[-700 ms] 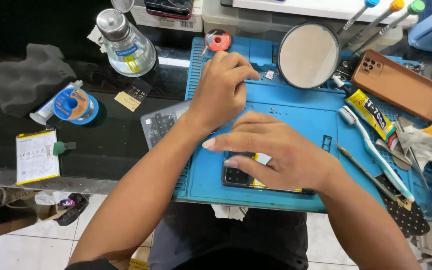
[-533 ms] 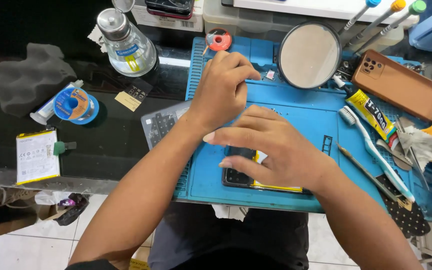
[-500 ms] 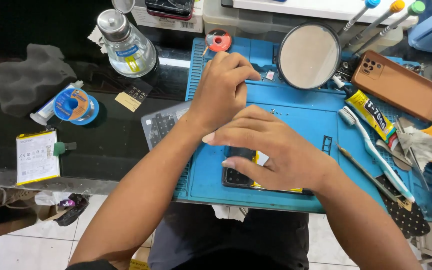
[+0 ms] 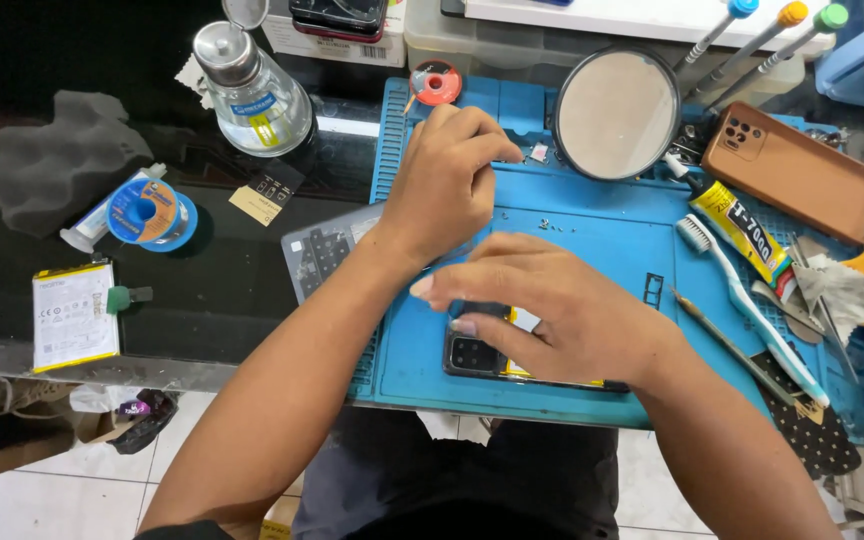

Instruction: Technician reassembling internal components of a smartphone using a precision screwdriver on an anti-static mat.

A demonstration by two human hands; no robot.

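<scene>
a round mirror (image 4: 617, 112) stands at the back of the blue mat (image 4: 592, 225). right of it lie a brown phone case (image 4: 797, 170), a glue tube (image 4: 737, 228) and a toothbrush (image 4: 747, 305). on the dark table: a glass bottle (image 4: 250, 92), a solder spool (image 4: 152, 213), a white battery (image 4: 74, 315).

A dark, glossy work table (image 4: 202, 290) fills the upper and middle left of the frame, its surface catching soft reflections of light. Its pale, worn front edge (image 4: 62, 358) runs along the lower left. Below that edge, in the lower left corner, a floor of light tiles (image 4: 72, 490) with thin grout lines shows under the table. A blue bench mat (image 4: 592, 225) with ridged rims covers the table across the centre and right. Along the top edge of the frame stands a row of pale boxes (image 4: 512, 40). The light is even and bright, with mild shadows.
</scene>
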